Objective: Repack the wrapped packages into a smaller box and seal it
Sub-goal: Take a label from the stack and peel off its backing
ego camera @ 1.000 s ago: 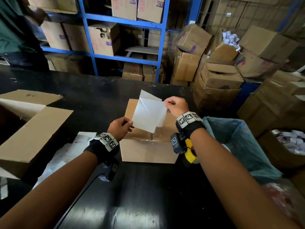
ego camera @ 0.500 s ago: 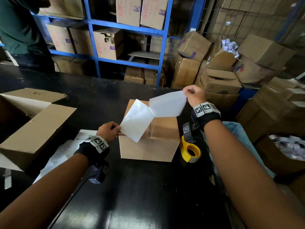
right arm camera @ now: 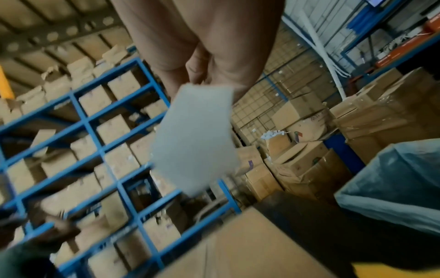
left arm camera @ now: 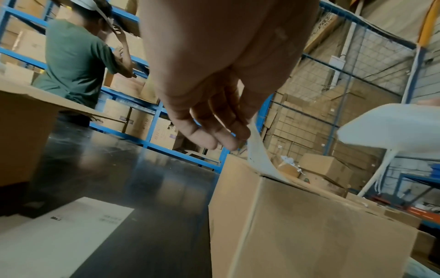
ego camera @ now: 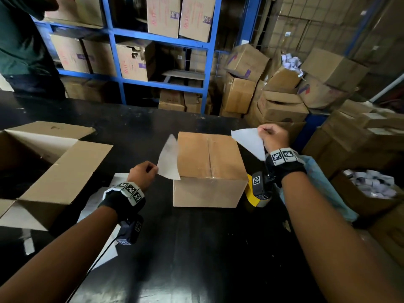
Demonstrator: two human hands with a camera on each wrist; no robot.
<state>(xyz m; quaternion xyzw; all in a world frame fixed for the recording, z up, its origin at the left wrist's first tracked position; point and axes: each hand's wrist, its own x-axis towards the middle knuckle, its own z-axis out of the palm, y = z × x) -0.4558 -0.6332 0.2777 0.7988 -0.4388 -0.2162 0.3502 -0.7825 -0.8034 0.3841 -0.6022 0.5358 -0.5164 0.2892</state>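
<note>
A small brown box [ego camera: 209,169] with clear tape along its top seam stands closed on the black table [ego camera: 185,248]. My left hand [ego camera: 145,172] pinches a white label sheet [ego camera: 169,160] at the box's left top edge; in the left wrist view that label sheet [left arm camera: 260,159] curves down onto the box [left arm camera: 309,225]. My right hand [ego camera: 271,135] pinches a second white sheet [ego camera: 249,141] above the box's far right corner. In the right wrist view this white sheet [right arm camera: 195,139] hangs from the fingers, blurred.
A large open carton [ego camera: 41,169] lies at the left, white papers [ego camera: 96,202] beside it. A yellow tape dispenser [ego camera: 254,195] stands right of the box, a blue bin bag [ego camera: 323,184] beyond. A person in green [ego camera: 21,47] stands by blue shelves [ego camera: 166,33] of cartons.
The two white sheets, joined over the box a second ago, have come apart. My right hand carried its sheet off to the right; my left hand lowered its sheet to the box's left edge.
</note>
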